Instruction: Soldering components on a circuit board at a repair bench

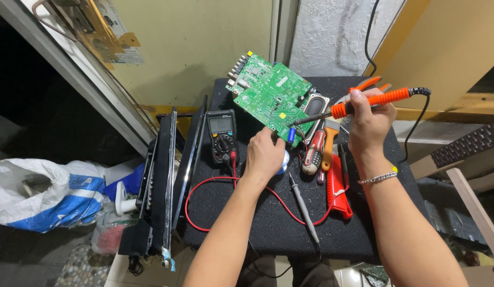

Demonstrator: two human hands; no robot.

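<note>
A: What does the right hand (367, 121) do?

B: It is lifted above the black mat (268, 223), wrist bent, with a bracelet (378, 178) on it. The fingers are closed around the orange handle of a soldering iron (364, 103). The iron lies nearly level, and its tip points left to the lower edge of the green circuit board (271, 95).

A: And the left hand (264, 157)?

B: The left forearm comes up from below. The hand rests palm down on the mat, just beside the lower corner of the board. The fingers are curled around a small white round thing (283, 162); I cannot tell what it is.

A: Where is the board?

B: It lies tilted at the far side of the mat. A black multimeter (222, 135) is to the left of it, and its red lead (215, 186) loops over the mat. A grey probe (304, 210) lies between the arms. Screwdrivers (319, 151) and a red tool (338, 194) lie under the right hand, orange-handled pliers (366, 83) behind it.
</note>
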